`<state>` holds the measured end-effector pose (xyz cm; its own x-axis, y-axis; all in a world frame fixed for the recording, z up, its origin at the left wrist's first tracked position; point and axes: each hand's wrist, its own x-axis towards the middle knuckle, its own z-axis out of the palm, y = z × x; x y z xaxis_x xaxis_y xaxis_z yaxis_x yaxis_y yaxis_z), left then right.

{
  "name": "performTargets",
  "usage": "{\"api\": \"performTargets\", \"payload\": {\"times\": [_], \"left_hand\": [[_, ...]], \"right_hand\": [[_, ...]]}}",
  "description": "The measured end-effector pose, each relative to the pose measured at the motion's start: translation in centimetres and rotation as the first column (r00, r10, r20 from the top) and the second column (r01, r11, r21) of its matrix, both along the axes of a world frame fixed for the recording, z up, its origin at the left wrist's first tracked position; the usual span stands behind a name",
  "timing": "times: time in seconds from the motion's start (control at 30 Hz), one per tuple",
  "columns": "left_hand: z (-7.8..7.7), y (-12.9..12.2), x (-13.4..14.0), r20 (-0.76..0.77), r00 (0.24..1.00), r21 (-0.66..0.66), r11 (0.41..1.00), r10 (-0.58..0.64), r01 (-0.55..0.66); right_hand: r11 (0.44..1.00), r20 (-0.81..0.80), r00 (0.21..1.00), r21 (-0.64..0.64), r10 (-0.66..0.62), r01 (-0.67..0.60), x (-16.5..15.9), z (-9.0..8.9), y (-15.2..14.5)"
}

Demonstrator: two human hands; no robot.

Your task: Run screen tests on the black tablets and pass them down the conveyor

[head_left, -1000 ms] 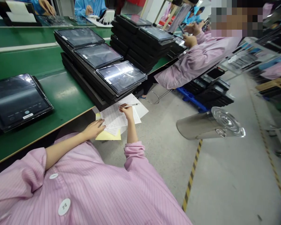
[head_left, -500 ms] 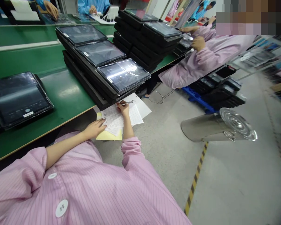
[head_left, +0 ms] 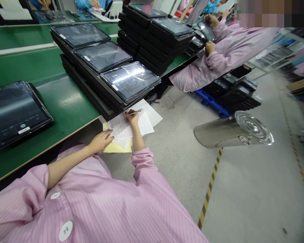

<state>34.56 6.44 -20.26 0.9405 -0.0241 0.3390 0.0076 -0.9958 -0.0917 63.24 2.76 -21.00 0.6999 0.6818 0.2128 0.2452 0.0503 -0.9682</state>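
Observation:
My right hand (head_left: 132,118) is closed around a pen (head_left: 138,111), with its fingers resting on a printed sheet (head_left: 121,126) covered in a grid of rows. My left hand (head_left: 101,140) lies flat on the sheet's left edge, fingers stretched out. Under the printed sheet are a yellow sheet (head_left: 118,147) and a larger white sheet (head_left: 154,114). These papers stick out past the bench edge, below a stack of black trays (head_left: 86,89). On the top tray lie three film-covered tablets (head_left: 130,80).
Another tablet (head_left: 15,108) lies on the green bench (head_left: 73,125) at left. More stacked trays (head_left: 154,44) stand behind. A co-worker in a pink sleeve (head_left: 207,74) holds a tablet. A lidded steel bin (head_left: 215,133) and a blue pallet (head_left: 211,103) stand on the floor.
The view has shifted slightly. My hands stay on the papers, the pen still in my right hand. The co-worker at the right has lifted a tablet.

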Motion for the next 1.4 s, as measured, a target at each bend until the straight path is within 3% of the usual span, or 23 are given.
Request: {"api": "performTargets", "payload": {"times": [0.53,1.17,1.4], "left_hand": [[0.06,-0.17,0.04,0.023,0.999,0.005,1.000,-0.022,0.022],[-0.52,0.03,-0.13,-0.073,0.997,-0.099,0.995,0.001,-0.008],[-0.41,-0.16,-0.03,-0.026,1.000,-0.040,0.999,-0.010,0.009]], "right_hand": [[0.993,0.069,0.996,-0.112,0.053,-0.045,0.07,0.39,-0.04],[0.991,0.060,0.997,-0.126,0.045,-0.037,0.41,-0.15,-0.20],[0.991,0.100,0.995,-0.131,0.016,-0.002,0.54,-0.59,-0.24]]}}
